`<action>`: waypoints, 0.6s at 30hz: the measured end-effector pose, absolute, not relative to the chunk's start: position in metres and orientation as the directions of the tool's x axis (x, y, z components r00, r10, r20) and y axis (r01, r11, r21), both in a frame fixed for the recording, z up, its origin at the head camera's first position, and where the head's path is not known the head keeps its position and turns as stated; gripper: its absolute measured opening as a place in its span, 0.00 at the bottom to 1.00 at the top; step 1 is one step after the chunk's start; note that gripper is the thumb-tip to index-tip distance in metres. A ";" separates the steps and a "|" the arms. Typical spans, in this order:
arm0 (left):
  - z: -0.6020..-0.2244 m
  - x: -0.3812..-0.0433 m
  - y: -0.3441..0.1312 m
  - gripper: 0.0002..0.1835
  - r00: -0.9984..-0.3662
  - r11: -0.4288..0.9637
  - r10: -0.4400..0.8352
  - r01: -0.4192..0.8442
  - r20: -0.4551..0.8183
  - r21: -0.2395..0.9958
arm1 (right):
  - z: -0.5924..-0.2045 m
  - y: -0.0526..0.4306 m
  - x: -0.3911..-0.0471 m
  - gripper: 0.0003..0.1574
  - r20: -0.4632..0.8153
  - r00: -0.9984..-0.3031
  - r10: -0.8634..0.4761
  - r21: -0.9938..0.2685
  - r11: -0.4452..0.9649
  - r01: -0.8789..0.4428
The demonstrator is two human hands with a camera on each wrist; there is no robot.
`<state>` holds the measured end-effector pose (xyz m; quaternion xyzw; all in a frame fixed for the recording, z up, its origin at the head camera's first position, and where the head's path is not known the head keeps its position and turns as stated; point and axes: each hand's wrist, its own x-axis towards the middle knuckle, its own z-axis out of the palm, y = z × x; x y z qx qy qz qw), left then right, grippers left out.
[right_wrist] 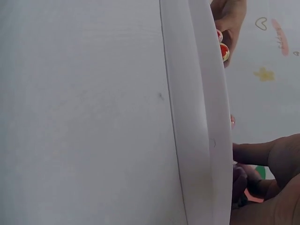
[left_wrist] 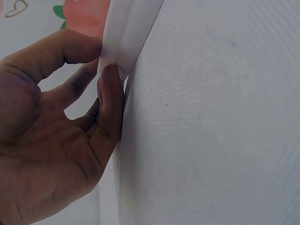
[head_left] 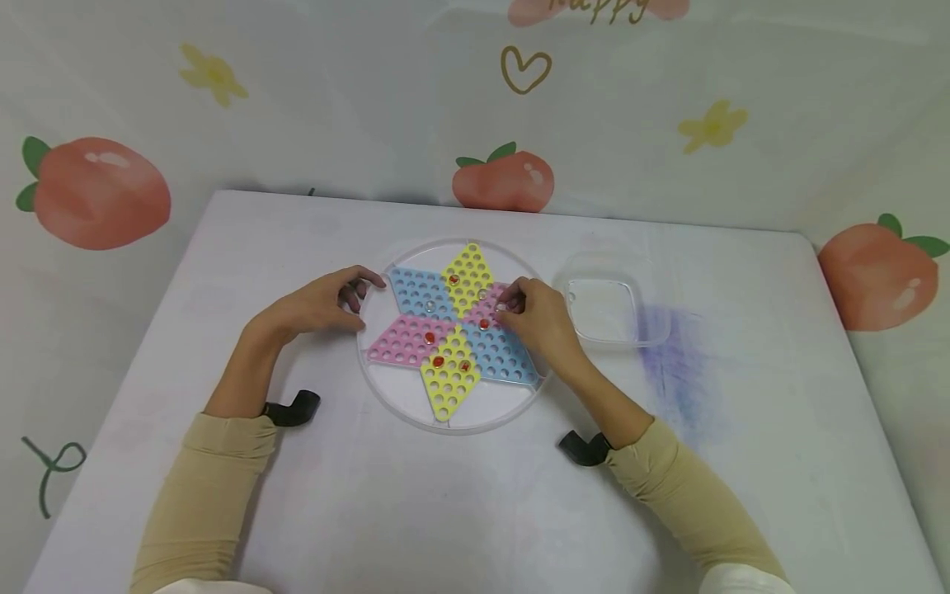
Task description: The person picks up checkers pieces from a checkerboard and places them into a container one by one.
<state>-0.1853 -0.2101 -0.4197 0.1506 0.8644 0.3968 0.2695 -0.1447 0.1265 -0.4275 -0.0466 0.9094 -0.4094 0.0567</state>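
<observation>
A round white Chinese checkers board (head_left: pixel 389 396) lies on the table, its star in yellow, pink and blue full of small holes. My left hand (head_left: pixel 319 304) holds the board's left rim with thumb and bent index finger; in the left wrist view the fingers (left_wrist: pixel 110 93) touch the rim. Over the pink section at the right, my right hand (head_left: pixel 540 318) pinches a small clear marble (head_left: pixel 500 308). Several red marbles (head_left: pixel 430 338) sit in holes, along with a clear marble (head_left: pixel 430 306) on blue. The right wrist view mostly shows the rim (right_wrist: pixel 215 103), which hides the right fingertips.
A clear plastic container (head_left: pixel 653 334) stands just right of the board, behind my right hand. Purple staining (head_left: pixel 679 363) marks the white tablecloth beside it. A cloth backdrop printed with peaches (head_left: pixel 505 181) hangs behind the table's far edge.
</observation>
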 end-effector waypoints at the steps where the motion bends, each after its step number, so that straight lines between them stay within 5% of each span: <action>1: -0.420 -0.185 -0.210 0.35 -0.809 0.639 0.476 0.048 -0.346 0.768 | -0.427 0.126 -0.144 0.11 -0.065 -0.989 -0.129 -0.753 0.657 -0.037; 11: -0.419 -0.186 -0.212 0.34 -0.810 0.650 0.472 0.052 -0.349 0.758 | -0.417 0.127 -0.140 0.13 -0.081 -0.988 -0.129 -0.813 0.582 -0.009; 18: -0.418 -0.188 -0.209 0.35 -0.802 0.658 0.479 0.058 -0.358 0.750 | -0.403 0.134 -0.141 0.12 0.033 -0.995 -0.092 -0.864 0.499 -0.074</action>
